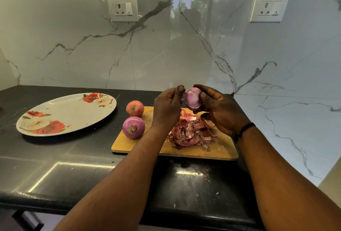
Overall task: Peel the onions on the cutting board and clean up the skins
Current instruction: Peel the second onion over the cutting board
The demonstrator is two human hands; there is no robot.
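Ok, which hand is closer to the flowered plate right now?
Left. The left hand is above the cutting board, just right of the plate; the right hand, holding an onion, is farther right.

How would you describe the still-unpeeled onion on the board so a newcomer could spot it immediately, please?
Find the wooden cutting board on the black counter. Two onions sit at its left end; take the farther onion, nearer the wall. It wears dull orange-brown papery skin, whereas the nearer onion is glossy purple.

Head-worn camera looks forward and down, close over the countertop (55, 166).
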